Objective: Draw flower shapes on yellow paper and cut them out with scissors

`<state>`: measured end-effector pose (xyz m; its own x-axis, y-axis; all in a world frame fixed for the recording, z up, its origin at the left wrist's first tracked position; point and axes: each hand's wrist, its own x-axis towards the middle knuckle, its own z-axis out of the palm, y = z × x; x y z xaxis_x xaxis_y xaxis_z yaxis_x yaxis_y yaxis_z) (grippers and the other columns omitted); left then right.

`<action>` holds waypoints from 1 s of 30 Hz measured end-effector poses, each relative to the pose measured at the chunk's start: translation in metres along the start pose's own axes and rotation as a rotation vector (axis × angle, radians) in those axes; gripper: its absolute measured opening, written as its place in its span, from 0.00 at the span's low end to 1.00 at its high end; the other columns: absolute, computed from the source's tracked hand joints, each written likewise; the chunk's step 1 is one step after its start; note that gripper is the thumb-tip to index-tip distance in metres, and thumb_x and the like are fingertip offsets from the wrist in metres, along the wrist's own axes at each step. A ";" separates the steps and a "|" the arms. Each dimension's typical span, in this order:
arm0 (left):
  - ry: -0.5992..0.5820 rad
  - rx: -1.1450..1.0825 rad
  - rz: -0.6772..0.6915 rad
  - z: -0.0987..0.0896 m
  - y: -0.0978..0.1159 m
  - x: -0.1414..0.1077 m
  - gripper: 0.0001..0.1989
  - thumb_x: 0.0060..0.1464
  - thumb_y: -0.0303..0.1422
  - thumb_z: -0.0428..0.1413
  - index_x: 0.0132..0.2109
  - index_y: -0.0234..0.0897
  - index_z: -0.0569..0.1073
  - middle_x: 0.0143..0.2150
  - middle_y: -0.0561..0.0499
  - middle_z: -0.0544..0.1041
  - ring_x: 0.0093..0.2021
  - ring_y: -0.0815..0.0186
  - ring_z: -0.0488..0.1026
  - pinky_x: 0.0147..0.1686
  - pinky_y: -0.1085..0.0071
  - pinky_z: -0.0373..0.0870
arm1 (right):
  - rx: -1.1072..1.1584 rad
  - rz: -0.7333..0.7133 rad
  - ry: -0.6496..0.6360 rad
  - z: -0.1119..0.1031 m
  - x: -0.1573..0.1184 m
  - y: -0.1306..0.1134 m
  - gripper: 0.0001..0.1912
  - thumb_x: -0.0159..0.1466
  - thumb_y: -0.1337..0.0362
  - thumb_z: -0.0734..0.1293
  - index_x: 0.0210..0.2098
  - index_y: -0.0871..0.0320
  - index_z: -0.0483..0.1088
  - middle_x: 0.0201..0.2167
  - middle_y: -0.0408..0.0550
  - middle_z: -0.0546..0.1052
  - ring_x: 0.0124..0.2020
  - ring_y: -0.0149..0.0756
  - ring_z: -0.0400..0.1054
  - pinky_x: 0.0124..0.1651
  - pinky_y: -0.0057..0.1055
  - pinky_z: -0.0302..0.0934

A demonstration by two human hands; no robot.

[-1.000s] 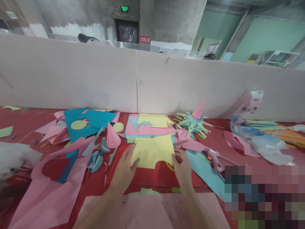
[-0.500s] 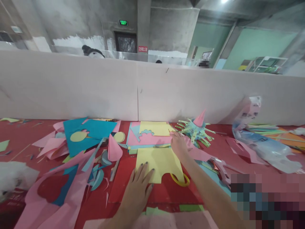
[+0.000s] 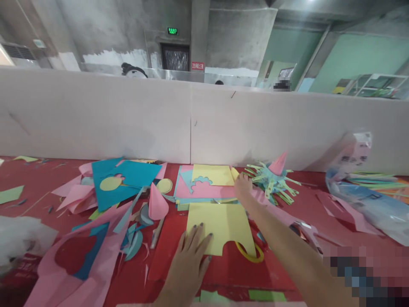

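My left hand lies flat with fingers spread on a yellow paper sheet that has a curved cutout at its lower edge. My right hand reaches farther out, its fingers curled closed beside a small yellow piece that pokes out past them. What exactly this piece is cannot be made out. Left of that hand lie stacked pink, blue and yellow sheets with a scalloped cutout. A yellow ring rests partly by the sheet's cutout, on a red board.
A spiky green craft with a pink cone stands to the right, near a clear plastic bag. Another pink cone, blue paper and pink scraps cover the left. A white partition bounds the far edge.
My right hand has shifted slightly right, its fingers now more curled, and the yellow piece shows beside them. My left hand stays on the yellow sheet. The whole view has swung a little left.
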<state>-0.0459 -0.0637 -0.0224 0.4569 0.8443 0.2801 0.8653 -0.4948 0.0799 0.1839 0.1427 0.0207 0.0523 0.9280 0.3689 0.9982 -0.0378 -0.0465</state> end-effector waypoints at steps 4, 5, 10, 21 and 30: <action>-0.042 -0.057 -0.012 -0.004 0.000 0.002 0.27 0.56 0.32 0.43 0.61 0.50 0.46 0.65 0.53 0.46 0.63 0.59 0.46 0.56 0.55 0.53 | 0.166 0.045 0.172 -0.027 -0.009 -0.004 0.20 0.60 0.70 0.54 0.50 0.67 0.63 0.48 0.61 0.67 0.49 0.47 0.56 0.49 0.42 0.49; -0.047 -0.083 -0.013 -0.004 -0.001 0.002 0.27 0.56 0.32 0.44 0.61 0.50 0.48 0.65 0.54 0.47 0.63 0.59 0.46 0.56 0.55 0.53 | 0.213 0.052 0.196 -0.033 -0.014 -0.005 0.19 0.61 0.69 0.54 0.50 0.65 0.64 0.48 0.58 0.68 0.49 0.44 0.57 0.49 0.39 0.50; 0.019 -0.380 -0.100 -0.009 -0.006 0.003 0.20 0.55 0.30 0.45 0.55 0.49 0.61 0.62 0.54 0.56 0.61 0.64 0.51 0.58 0.57 0.50 | 0.664 0.170 0.214 -0.057 -0.059 -0.010 0.21 0.61 0.56 0.53 0.46 0.58 0.70 0.41 0.50 0.74 0.39 0.39 0.66 0.42 0.35 0.57; 0.166 -1.358 -0.557 -0.027 0.013 0.075 0.13 0.48 0.40 0.52 0.37 0.35 0.70 0.31 0.49 0.75 0.26 0.67 0.73 0.27 0.72 0.69 | 1.575 0.343 -0.163 -0.050 -0.150 -0.041 0.15 0.55 0.55 0.63 0.29 0.60 0.73 0.25 0.44 0.73 0.28 0.33 0.64 0.32 0.28 0.59; 0.199 -1.396 -0.559 -0.004 0.009 0.076 0.15 0.49 0.42 0.52 0.23 0.36 0.65 0.17 0.56 0.70 0.21 0.70 0.69 0.24 0.75 0.65 | 1.521 0.318 -0.122 -0.044 -0.153 -0.044 0.20 0.57 0.53 0.62 0.45 0.58 0.67 0.30 0.47 0.74 0.32 0.35 0.67 0.36 0.31 0.62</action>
<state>-0.0040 -0.0050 0.0039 0.0123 0.9997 0.0194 -0.0219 -0.0191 0.9996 0.1331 -0.0141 0.0069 0.1701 0.9813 0.0899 -0.0242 0.0954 -0.9951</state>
